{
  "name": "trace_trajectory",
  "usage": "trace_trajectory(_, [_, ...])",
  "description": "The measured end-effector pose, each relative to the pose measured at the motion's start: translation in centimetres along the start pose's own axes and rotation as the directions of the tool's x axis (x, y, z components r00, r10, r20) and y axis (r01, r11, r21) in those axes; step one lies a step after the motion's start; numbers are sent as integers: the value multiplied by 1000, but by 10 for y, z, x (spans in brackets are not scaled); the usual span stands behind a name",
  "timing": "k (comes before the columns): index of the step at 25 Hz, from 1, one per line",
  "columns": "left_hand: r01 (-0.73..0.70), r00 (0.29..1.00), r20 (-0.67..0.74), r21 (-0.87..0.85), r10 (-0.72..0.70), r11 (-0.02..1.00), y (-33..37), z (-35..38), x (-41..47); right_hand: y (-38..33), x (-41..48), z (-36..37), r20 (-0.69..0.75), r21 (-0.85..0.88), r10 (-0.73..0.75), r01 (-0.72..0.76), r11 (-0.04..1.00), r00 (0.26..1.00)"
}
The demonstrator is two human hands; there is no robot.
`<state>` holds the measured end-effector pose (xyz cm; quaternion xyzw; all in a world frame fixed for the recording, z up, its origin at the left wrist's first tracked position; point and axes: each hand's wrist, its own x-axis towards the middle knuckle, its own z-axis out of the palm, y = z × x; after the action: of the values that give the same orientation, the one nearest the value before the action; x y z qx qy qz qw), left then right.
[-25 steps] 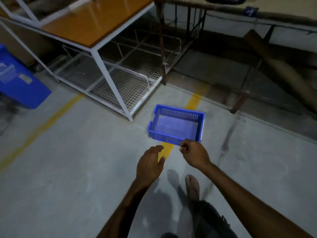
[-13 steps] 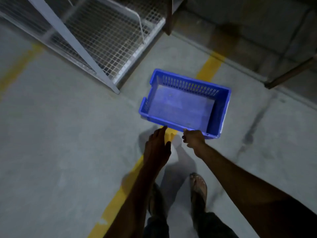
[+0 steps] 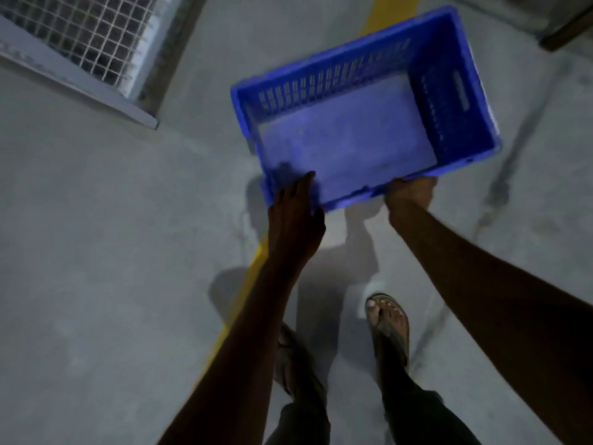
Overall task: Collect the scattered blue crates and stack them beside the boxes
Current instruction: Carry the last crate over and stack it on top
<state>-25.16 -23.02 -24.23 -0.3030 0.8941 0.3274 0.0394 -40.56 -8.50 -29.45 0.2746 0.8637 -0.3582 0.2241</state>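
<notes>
Sandalled feet sit at the bottom of the frame, and our two forearms reach up the picture to the blue crate, upper right, lying across the yellow floor line. Its long axis runs across us, tilting toward the upper right, so its near long wall meets both hands about equally. Our right hand curls under that rim and holds it. Our left hand lays its fingers over the near left corner, too blurred to tell whether they grip. Farther off, upper left, is a wire mesh shelf.
</notes>
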Motion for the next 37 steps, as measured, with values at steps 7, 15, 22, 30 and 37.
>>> trace_trajectory(7, [76, 995, -72, 98, -70, 992, 11, 9, 94, 27, 33, -51, 197, -146, 1, 28, 989, 980])
trace_trajectory(15, [402, 895, 272, -153, -353, 903, 26, -29, 115, 14, 8, -105, 105, -265, -164, 187, 946, 981])
trace_trajectory(22, [394, 915, 251, -398, -315, 828, 127, -204, 104, -150, -89, -255, 278, -66, -105, 128, 990, 955])
trace_trajectory(30, [380, 923, 243, -458, -298, 803, 141, -410, -142, -192, -321, -348, 426, -145, -284, 375, 916, 859])
trace_trajectory(37, [604, 752, -37, -361, -658, 711, 126, -444, -402, -116, -459, -380, 695, -335, -393, 754, 564, 602])
